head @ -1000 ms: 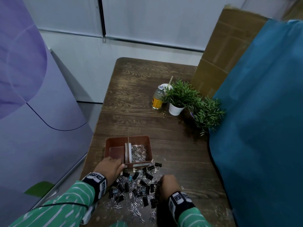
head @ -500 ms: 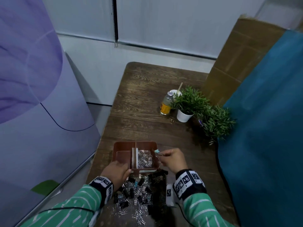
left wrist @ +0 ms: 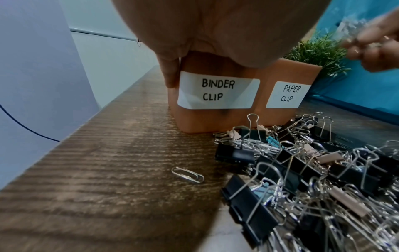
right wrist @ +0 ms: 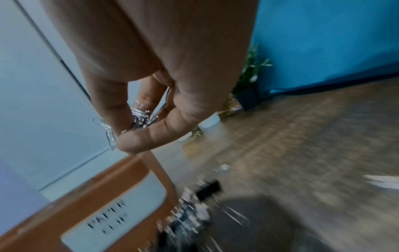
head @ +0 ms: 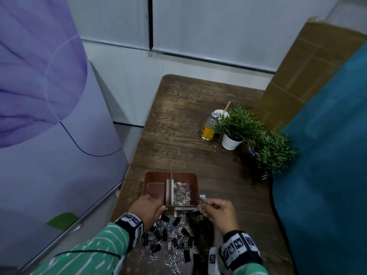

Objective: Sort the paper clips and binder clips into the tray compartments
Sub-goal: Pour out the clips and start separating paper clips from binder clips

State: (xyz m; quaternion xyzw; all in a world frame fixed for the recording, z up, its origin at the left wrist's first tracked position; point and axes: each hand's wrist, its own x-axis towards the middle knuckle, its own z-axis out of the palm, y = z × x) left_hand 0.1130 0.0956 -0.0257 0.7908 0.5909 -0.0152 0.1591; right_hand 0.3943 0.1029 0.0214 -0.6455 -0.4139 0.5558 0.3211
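Observation:
A brown two-compartment tray (head: 158, 173) stands on the wooden table. Its labels read BINDER CLIP (left wrist: 218, 90) and PAPER CLIP (left wrist: 288, 94). The left compartment (head: 155, 190) looks bare, while the right one holds silver paper clips (head: 182, 193). My left hand (head: 158, 205) grips the tray's near-left corner, with fingers over the rim (left wrist: 170, 68). At the tray's near-right corner, my right hand (head: 206, 204) pinches a bunch of paper clips (right wrist: 140, 117). A mixed pile of black binder clips and paper clips (head: 174, 235) lies just in front of the tray.
One stray paper clip (left wrist: 187, 174) lies left of the pile. Farther back stand a bottle (head: 210, 126), two potted plants (head: 238, 126), and a small ring (head: 216, 148). A teal cloth (head: 327, 175) bounds the right side. The table's left edge (head: 135, 155) drops off.
My right hand rose from the pile with a bunch of paper clips to the tray's right side, then drew back to its near-right corner. The left hand stayed on the tray.

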